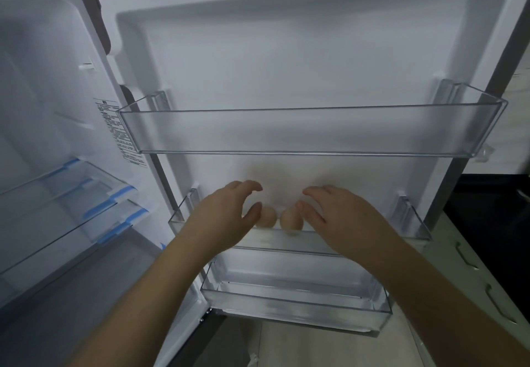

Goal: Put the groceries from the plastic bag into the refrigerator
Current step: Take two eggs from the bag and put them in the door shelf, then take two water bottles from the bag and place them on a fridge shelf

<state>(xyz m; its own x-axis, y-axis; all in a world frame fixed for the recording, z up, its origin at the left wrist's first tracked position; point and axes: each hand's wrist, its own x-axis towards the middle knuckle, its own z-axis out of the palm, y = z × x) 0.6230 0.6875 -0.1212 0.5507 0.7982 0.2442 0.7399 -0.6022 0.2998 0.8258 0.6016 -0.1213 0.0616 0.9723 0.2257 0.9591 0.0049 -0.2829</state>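
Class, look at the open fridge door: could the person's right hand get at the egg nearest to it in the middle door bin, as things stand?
Probably yes. The right hand hovers open just beside the right egg, which lies in the middle door bin. Nothing stands between them; the left hand is at the other egg.

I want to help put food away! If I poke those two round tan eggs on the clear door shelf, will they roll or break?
The two round tan eggs would probably roll; nothing cradles them on the clear door shelf. Their shells likely crack easily, so poke gently.
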